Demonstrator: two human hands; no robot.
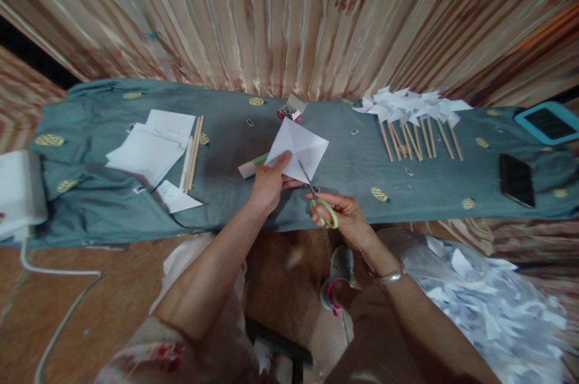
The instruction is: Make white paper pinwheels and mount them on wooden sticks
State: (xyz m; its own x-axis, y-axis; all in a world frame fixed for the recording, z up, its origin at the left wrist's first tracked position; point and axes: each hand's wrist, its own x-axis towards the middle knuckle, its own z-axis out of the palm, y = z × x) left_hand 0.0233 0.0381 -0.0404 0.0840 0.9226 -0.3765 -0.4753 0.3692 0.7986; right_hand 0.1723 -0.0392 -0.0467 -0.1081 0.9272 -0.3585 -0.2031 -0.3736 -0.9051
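Head view: left hand [269, 184] pinching paper [304, 141], right hand [347, 216] holding scissors [312, 190] across its edge; cloth [357, 164] stretching toward pinwheels [407, 108].

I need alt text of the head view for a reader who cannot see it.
A person's left hand holds a paper square; the right hand holds scissors, a blade across the square, above a green cloth. On the left lie sheets and sticks; on the right, paper pinwheels and a phone.
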